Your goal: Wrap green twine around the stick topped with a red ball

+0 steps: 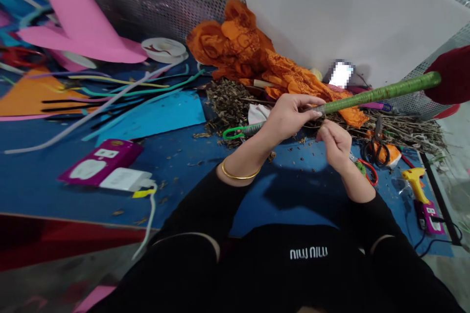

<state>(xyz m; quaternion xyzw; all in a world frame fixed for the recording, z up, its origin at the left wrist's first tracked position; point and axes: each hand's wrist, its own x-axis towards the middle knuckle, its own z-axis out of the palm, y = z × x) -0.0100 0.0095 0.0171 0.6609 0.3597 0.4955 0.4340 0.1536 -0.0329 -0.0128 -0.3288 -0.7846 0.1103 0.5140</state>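
Observation:
My left hand [290, 116] pinches the narrow grey end of a long green wrapped rod [382, 93], which slants up to the right. At the rod's far end is a dark red piece [451, 76], cut off by the frame edge. Just below the rod's held end, my right hand [334, 143] is closed, thumb against curled fingers; what it holds, if anything, is too small to make out. Under my left wrist lies a grey tool with a bright green loop [235, 132]. A gold bangle [240, 171] circles my left forearm.
Orange cloth [242, 44] and dry twigs [414, 132] lie behind my hands. Black scissors [377, 149], red-handled scissors [369, 172] and a yellow glue gun [416, 181] are at right. Purple power strip [117, 152], white charger [125, 179], blue sheet [157, 117] and pink sheet [81, 14] are at left.

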